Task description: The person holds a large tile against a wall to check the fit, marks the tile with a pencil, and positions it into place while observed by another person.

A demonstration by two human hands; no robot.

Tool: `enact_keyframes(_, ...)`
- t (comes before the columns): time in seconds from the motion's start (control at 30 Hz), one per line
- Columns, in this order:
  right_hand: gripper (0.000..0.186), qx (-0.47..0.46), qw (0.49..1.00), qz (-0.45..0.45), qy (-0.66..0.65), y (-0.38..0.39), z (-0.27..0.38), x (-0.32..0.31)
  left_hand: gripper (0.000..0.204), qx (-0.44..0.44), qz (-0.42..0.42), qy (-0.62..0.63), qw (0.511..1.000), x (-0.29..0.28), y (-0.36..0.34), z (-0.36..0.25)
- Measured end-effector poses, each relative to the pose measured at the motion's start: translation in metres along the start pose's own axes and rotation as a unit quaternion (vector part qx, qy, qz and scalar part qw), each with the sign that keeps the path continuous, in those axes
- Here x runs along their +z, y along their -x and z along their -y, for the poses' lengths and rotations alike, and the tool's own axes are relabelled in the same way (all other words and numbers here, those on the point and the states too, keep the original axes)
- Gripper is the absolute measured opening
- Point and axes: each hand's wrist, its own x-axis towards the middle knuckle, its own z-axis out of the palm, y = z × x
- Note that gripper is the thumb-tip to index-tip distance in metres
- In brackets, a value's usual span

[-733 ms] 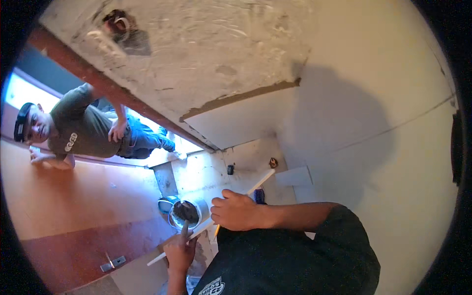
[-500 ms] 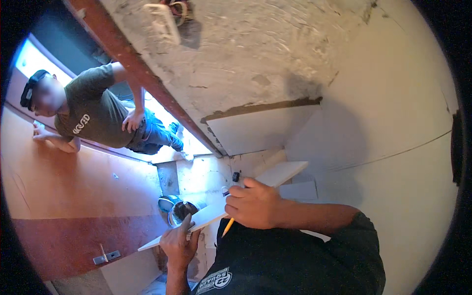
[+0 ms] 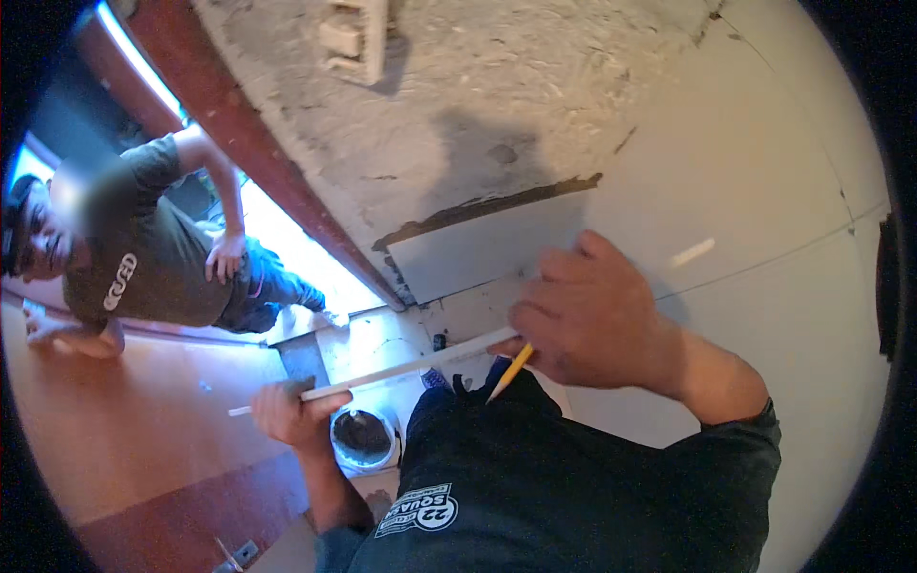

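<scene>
A long, narrow white tile strip point(image 3: 415, 365) is held nearly edge-on in front of my body, its left end lower than its right. My left hand point(image 3: 287, 413) is closed around it near the left end, thumb along the near side. At the other end, my right hand point(image 3: 602, 310) grips the strip with curled fingers. A yellow pencil point(image 3: 511, 372) sticks out below that same hand, its tip pointing down and left. The strip's right end is hidden behind my right hand.
A white tile point(image 3: 492, 244) is set low on the rough plaster wall point(image 3: 535, 86), beside tiled wall point(image 3: 764, 181) on the right. Below stands a bucket of grey mix point(image 3: 363, 437). A co-worker point(image 3: 162, 258) leans in the doorway, by the brown door point(image 3: 143, 420). An electrical box point(image 3: 353, 38) juts from the plaster.
The strip has turned from showing its face to nearly edge-on. My right hand has risen up and right; my left has shifted left and up. The view has turned, and the co-worker appears further left.
</scene>
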Motion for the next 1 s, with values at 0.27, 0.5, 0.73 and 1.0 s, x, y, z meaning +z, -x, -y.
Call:
enact_keyframes(0.27, 0.037, 0.019, 0.981, -0.192, 0.026, 0.040, -0.090, -0.033, 0.060, 0.107, -0.100, 0.030, 0.989, -0.018, -0.136, -0.075)
enact_keyframes(0.5, 0.055, 0.013, 0.901, -0.405, 0.152, 0.058, -0.149, -0.065, 0.057, 0.087, -0.133, 0.004, 0.987, -0.059, -0.199, -0.135)
enact_keyframes(0.73, 0.056, 0.011, 0.879, -0.427, 0.213, 0.061, -0.185, -0.101, 0.042, -0.033, -0.297, 0.154, 0.942, -0.044, -0.255, -0.163)
enact_keyframes(1.0, 0.053, 0.037, 0.848, -0.439, 0.295, 0.067, -0.188, -0.110, 0.047, -0.095, -0.313, 0.125, 0.937, -0.024, -0.260, -0.188)
